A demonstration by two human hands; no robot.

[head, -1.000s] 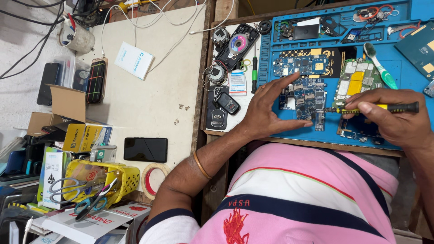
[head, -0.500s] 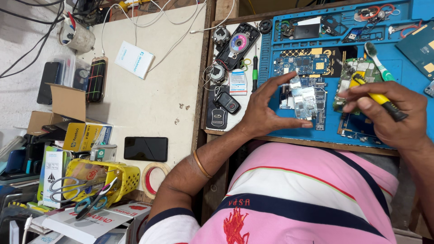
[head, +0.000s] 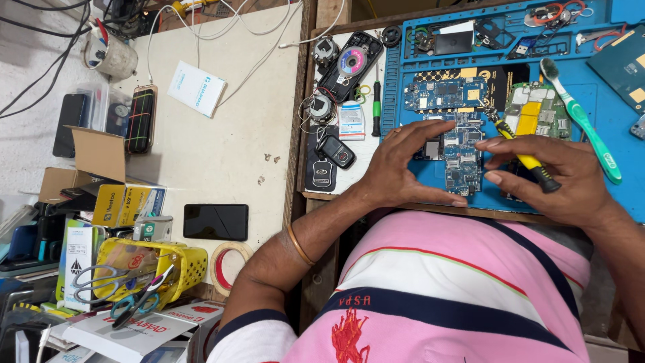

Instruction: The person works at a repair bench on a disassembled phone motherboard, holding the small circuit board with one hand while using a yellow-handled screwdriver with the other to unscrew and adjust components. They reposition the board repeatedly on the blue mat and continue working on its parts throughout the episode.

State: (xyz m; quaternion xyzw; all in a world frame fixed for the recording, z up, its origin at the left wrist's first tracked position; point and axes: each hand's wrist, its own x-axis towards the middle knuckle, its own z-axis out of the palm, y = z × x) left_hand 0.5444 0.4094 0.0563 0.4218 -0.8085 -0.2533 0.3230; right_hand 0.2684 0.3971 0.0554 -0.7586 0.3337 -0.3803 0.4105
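**Circuit board pinched at the mat's near edge**

The left hand [head: 403, 165] pinches a blue circuit board [head: 457, 151] on the blue mat [head: 605, 195] near the tabletop's near edge. The right hand [head: 557, 178], closed around a yellow-handled screwdriver [head: 527, 160], touches the board.
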